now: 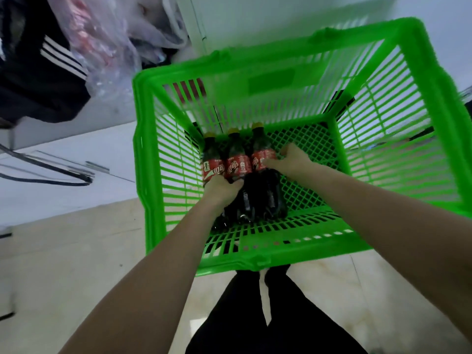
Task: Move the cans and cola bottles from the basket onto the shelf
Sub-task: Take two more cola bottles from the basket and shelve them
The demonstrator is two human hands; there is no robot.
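Three cola bottles with red labels and yellow caps lie side by side on the floor of a green plastic basket (255, 259), caps pointing away from me. My left hand (221, 190) grips the left bottle (211, 164) below its label, with the thumb across the middle bottle (238, 163). My right hand (291, 159) grips the right bottle (263, 155) at its label. Both forearms reach down over the basket's near rim. No cans are in view.
The basket stands on a pale tiled floor just in front of my legs (255, 315). A dark jacket with white stripes (43, 72) and clear plastic bags (102, 42) lie at the upper left. Black cables (51, 172) run along the floor to the left.
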